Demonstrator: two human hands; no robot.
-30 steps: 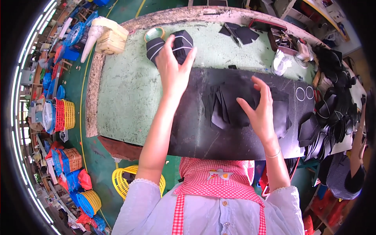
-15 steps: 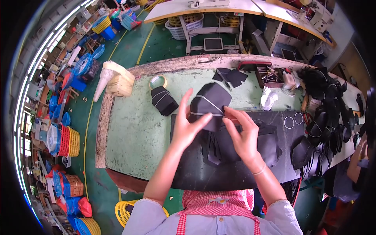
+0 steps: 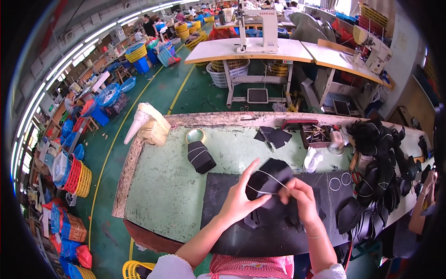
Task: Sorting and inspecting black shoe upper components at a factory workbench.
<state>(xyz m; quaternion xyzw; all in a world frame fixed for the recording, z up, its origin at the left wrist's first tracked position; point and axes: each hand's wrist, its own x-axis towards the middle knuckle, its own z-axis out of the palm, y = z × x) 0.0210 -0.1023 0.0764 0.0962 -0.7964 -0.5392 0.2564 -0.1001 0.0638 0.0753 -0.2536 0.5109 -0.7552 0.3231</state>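
A stack of black cut pieces (image 3: 268, 171) stands tilted above the dark mat (image 3: 216, 204), crossed by a white elastic band (image 3: 274, 176). My left hand (image 3: 238, 201) is wrapped round its left side, thumb along the lower front. At the stack's right edge, the fingers of my right hand (image 3: 302, 199) pinch the band; they are slightly blurred. More black pieces lie under the hands, mostly hidden. Left of the mat rests another banded black bundle (image 3: 202, 160).
Behind the bundle lies a tape roll (image 3: 188, 136). Loose black pieces (image 3: 278, 137), a tool box (image 3: 312, 140) and a white bundle (image 3: 312, 160) lie farther back. Two white bands (image 3: 330, 184) are on the mat's right. Black bundles (image 3: 371, 186) crowd the right side. A wooden block (image 3: 155, 129) stands far left.
The view has tilted up, so the table sits lower in the picture. My right hand's fingers have drawn together at the band. My left hand still holds the stack.
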